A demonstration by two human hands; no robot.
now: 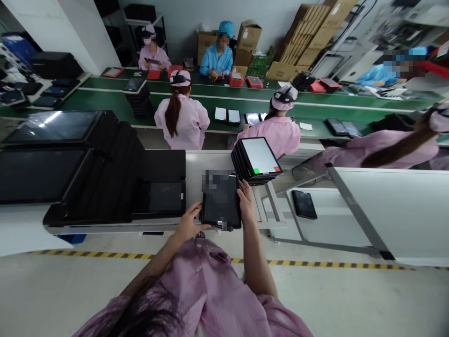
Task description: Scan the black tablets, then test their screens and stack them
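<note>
A dark tablet (pixel 222 201), its screen black and a small white label on its near edge, is between my hands over the grey table's front edge. My left hand (pixel 189 223) is at its near left corner, fingers along the side and thumb by the near edge. With fingers curled round the right edge, my right hand (pixel 247 201) grips the same tablet. Beyond it stands a stack of tablets (pixel 259 157); the top one has a lit white screen with green and red corner patches. To the left lies another black tablet (pixel 165 196) in a dark tray.
Tall stacks of black trays (pixel 105 173) with tablets fill the left of the table. On the right, a white-topped cart (pixel 403 210) has a tablet (pixel 304 204) on its lower shelf. Several co-workers sit along a green workbench (pixel 115 100) ahead.
</note>
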